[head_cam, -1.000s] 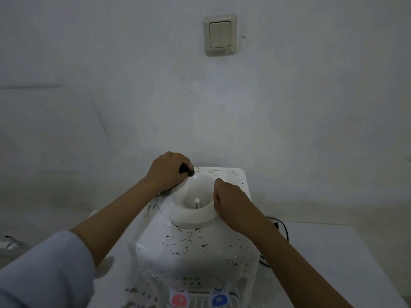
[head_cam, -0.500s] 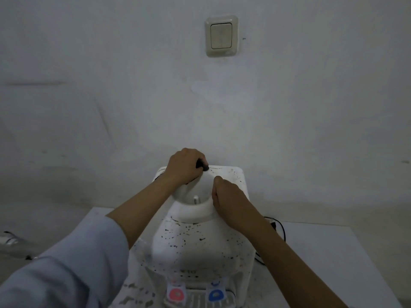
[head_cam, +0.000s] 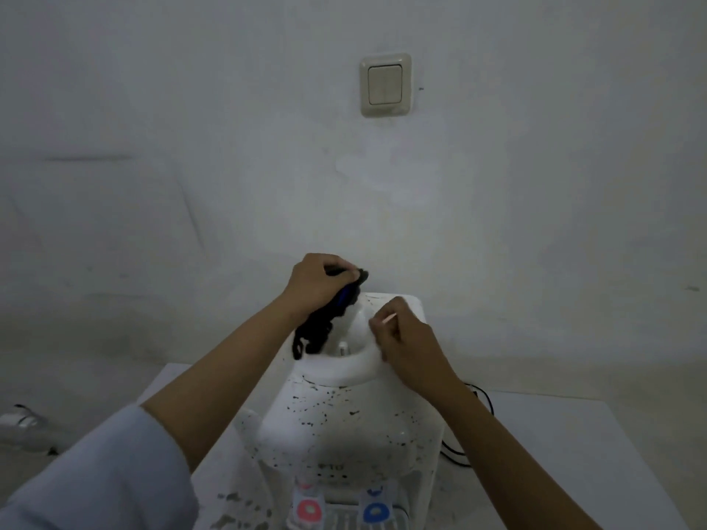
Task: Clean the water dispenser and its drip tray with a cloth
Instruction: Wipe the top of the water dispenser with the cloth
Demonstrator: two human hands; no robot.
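A white water dispenser (head_cam: 344,426) speckled with dark spots stands on a white table (head_cam: 574,453). Its round top collar (head_cam: 344,371) has a small spike in the middle. My left hand (head_cam: 319,279) is raised above the collar's far left rim, shut on a dark cloth (head_cam: 317,330) that hangs down to the rim. My right hand (head_cam: 405,338) rests on the collar's right rim with fingers curled. The red tap (head_cam: 308,508) and blue tap (head_cam: 377,512) show at the bottom. The drip tray (head_cam: 344,524) is barely visible below them.
A white wall stands close behind the dispenser, with a light switch (head_cam: 385,85) above. A black cord (head_cam: 470,422) runs behind the dispenser on the right. A pale object (head_cam: 19,420) lies at the far left edge.
My left hand has lifted off the collar's rim, and the dark cloth now hangs out of it. The view has tilted down, so the dispenser sits lower in frame.
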